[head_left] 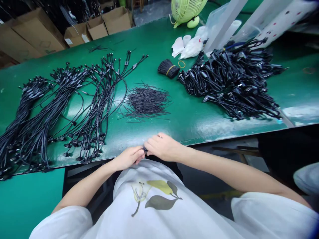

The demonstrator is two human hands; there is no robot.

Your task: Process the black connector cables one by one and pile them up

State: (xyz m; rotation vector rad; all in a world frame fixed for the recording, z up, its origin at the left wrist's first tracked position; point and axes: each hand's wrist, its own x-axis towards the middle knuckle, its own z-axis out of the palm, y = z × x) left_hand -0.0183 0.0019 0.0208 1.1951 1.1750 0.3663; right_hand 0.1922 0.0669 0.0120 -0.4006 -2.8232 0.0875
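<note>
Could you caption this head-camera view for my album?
Left hand and right hand pinch a small black piece beside bundled black cables on a green workbench.

We've got a small black piece (pixel 145 149) pinched between the left hand (pixel 127 157) and right hand (pixel 162 147), mostly hidden, only a short end showing. Just ahead we see a loose pile of thin black wires (pixel 147 102), flat, ends splayed. To its left we see black cable harnesses (pixel 74 99), laid in long side-by-side bunches, connectors near us.
</note>
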